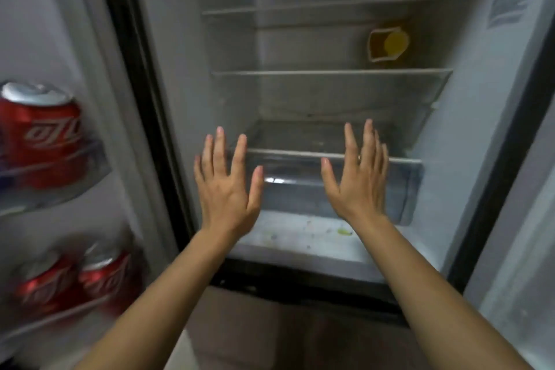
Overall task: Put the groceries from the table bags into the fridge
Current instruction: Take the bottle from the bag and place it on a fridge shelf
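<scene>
Clear plastic drawer (330, 186) sits before the left hand (226, 186) and right hand (357, 180), both spread flat, holding nothing; next likely fetching groceries for the fridge (300, 237).

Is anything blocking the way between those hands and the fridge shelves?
Nothing visible. The fridge is open, and the left hand and right hand hover empty before the clear drawer. Only a yellow-lidded container sits on one shelf, at the right.
</scene>
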### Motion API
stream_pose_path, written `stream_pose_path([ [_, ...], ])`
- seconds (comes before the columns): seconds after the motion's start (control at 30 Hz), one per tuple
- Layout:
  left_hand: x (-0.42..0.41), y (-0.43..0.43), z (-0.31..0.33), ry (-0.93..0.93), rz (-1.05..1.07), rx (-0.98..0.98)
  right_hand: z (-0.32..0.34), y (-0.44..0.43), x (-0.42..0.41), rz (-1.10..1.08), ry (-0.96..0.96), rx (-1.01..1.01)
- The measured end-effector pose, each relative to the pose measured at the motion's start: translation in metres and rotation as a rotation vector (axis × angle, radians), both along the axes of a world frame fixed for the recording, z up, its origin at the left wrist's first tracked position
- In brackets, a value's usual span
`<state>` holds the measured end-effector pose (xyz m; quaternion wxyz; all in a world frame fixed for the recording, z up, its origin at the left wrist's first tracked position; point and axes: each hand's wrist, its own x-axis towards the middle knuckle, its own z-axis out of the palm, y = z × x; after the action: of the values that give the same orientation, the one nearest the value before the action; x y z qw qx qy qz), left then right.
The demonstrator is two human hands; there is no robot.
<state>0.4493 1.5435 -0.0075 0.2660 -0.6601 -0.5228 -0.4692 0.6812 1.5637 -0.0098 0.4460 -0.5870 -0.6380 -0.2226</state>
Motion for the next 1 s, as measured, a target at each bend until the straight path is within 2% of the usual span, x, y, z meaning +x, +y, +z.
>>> stream_pose_path([
  [0.13, -0.043, -0.070, -0.078, 0.083, 0.116, -0.262, -0.086, -0.029, -0.054, 0.144, -0.044, -0.180],
  [0.23, -0.083, -0.119, -0.096, 0.188, 0.190, -0.335, -0.116, -0.050, -0.103, 0.241, -0.067, -0.227],
  [0.43, -0.172, -0.210, -0.061, 0.211, 0.286, -0.269, -0.091, -0.099, -0.218, 0.461, 0.010, -0.128],
  [0.63, -0.316, -0.350, -0.063, 0.050, 0.603, -0.329, -0.073, -0.196, -0.372, 0.691, 0.064, 0.069],
  [0.77, -0.431, -0.485, -0.091, 0.046, 0.810, -0.444, -0.089, -0.295, -0.499, 0.830, -0.037, -0.017],
  [0.87, -0.503, -0.584, -0.111, 0.068, 0.952, -0.564, -0.114, -0.370, -0.587, 0.957, -0.186, -0.122],
  [1.0, -0.571, -0.685, -0.124, -0.039, 1.087, -0.641, -0.141, -0.447, -0.674, 1.032, -0.320, -0.224],
])
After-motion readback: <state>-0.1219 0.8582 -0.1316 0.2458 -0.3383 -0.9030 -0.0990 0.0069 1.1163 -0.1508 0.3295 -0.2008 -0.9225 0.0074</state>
